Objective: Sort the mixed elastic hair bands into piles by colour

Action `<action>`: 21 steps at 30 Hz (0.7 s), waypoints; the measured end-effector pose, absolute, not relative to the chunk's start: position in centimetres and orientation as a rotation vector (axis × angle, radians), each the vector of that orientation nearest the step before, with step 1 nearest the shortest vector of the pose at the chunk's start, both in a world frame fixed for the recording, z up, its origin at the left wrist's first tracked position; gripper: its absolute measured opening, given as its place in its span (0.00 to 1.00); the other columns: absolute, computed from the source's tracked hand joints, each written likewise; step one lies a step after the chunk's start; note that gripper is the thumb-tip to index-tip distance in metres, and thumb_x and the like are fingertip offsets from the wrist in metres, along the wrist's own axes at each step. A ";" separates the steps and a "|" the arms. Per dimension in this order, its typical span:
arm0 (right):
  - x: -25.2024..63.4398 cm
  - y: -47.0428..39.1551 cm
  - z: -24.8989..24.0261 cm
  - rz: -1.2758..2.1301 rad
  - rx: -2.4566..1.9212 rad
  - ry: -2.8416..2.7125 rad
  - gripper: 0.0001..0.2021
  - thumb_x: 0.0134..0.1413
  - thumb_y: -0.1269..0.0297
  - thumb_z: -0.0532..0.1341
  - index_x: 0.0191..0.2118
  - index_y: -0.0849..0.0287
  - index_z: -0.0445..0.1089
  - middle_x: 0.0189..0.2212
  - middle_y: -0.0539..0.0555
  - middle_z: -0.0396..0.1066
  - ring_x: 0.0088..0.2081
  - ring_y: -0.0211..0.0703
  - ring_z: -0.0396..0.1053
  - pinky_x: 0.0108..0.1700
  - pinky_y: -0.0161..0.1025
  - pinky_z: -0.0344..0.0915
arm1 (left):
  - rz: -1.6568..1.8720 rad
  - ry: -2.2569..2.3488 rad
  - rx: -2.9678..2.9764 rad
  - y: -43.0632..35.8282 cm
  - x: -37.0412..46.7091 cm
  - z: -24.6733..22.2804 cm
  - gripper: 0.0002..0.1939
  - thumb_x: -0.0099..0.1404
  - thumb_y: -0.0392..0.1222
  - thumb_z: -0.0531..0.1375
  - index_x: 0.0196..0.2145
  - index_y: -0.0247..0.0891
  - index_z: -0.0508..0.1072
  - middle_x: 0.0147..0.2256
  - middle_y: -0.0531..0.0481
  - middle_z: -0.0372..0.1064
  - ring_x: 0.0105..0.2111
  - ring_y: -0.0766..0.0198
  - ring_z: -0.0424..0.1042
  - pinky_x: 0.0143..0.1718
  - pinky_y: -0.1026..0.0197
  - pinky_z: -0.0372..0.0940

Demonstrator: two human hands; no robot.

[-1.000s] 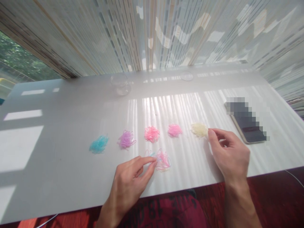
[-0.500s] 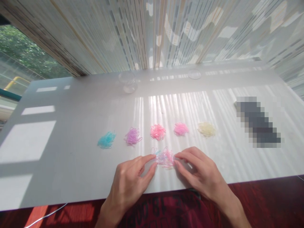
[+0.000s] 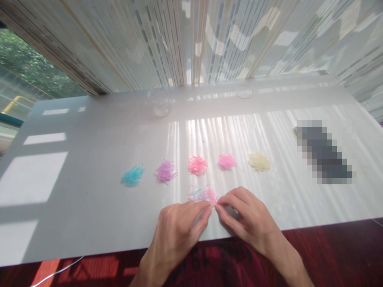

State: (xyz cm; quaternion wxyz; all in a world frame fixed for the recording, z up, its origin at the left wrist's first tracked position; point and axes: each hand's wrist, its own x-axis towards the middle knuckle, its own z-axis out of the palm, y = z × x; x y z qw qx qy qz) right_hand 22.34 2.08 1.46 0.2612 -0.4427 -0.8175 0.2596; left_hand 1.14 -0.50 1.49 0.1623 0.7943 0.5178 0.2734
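A small mixed pile of rubber bands [image 3: 203, 193], pink, lilac and blue, lies on the white table [image 3: 98, 207] in front of me. My left hand [image 3: 188, 221] is closed in a pinch at the near right edge of this pile. Thumb and forefinger of my right hand [image 3: 243, 211] are pinched there too, facing the left fingertips. A pale bit of rubber band shows between the two pinches; the fingers partly hide it. Beyond the mixed pile, single-colour heaps stand in a row: blue [image 3: 132, 175], purple [image 3: 165, 171], coral [image 3: 198, 165], pink [image 3: 226, 161] and pale yellow [image 3: 259, 162].
Clear round containers [image 3: 157, 97] stand at the back left of the table, and a clear round disc [image 3: 244, 92] lies farther right. A dark pixelated object [image 3: 324, 151] rests at the right. Behind the table hangs a striped curtain [image 3: 167, 44].
My left hand has moved right, from the pile's left side to close beside the right fingertips. My right hand has shifted slightly left and its fingers have drawn together.
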 end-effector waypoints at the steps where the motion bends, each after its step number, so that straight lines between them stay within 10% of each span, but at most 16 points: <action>1: 22.3 2.1 1.4 0.700 -1.198 -2.208 0.02 0.68 0.71 0.60 0.42 0.57 0.70 0.34 0.52 0.71 0.35 0.44 0.68 0.37 0.43 0.67 | 0.770 1.488 2.264 -0.5 1.1 1.5 0.06 0.74 0.38 0.59 0.42 0.42 0.78 0.27 0.56 0.78 0.23 0.64 0.76 0.26 0.62 0.62; 21: 22.6 1.2 1.7 0.793 -1.130 -2.204 0.07 0.65 0.72 0.61 0.46 0.56 0.71 0.36 0.54 0.72 0.37 0.45 0.71 0.39 0.43 0.71 | 0.703 1.523 2.256 -1.4 0.2 1.5 0.05 0.73 0.37 0.60 0.41 0.43 0.76 0.27 0.57 0.77 0.22 0.64 0.74 0.27 0.61 0.60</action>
